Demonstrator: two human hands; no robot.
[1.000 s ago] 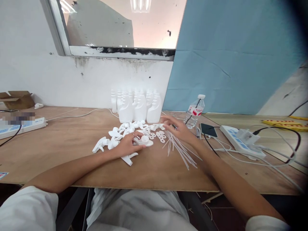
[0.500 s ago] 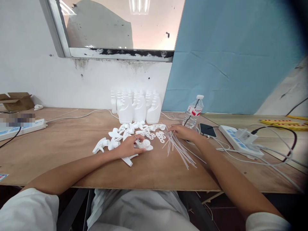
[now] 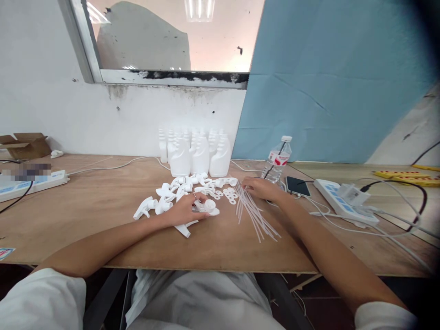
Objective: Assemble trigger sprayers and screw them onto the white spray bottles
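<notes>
My left hand [image 3: 189,209] is closed around a white trigger sprayer head [image 3: 210,206], its round collar facing up, just above the table. My right hand [image 3: 259,187] is at the far end of a loose fan of thin white plastic tubes [image 3: 256,213], its fingers pinched on their tips. How many tubes it grips is hidden. More sprayer heads [image 3: 145,207] lie heaped left of and behind my left hand. Small white ring washers [image 3: 230,195] lie between the two hands.
Several white spray bottles [image 3: 200,156] stand in rows against the wall. Behind my right hand is a water bottle [image 3: 277,160]. A phone [image 3: 297,186], a power strip [image 3: 343,201] and cables lie to the right. At far left are another strip [image 3: 57,178] and a cardboard box [image 3: 29,145].
The tubes beneath my right hand have shifted and bunched closer together, and that hand has barely moved. My left hand keeps the same sprayer head in the same place.
</notes>
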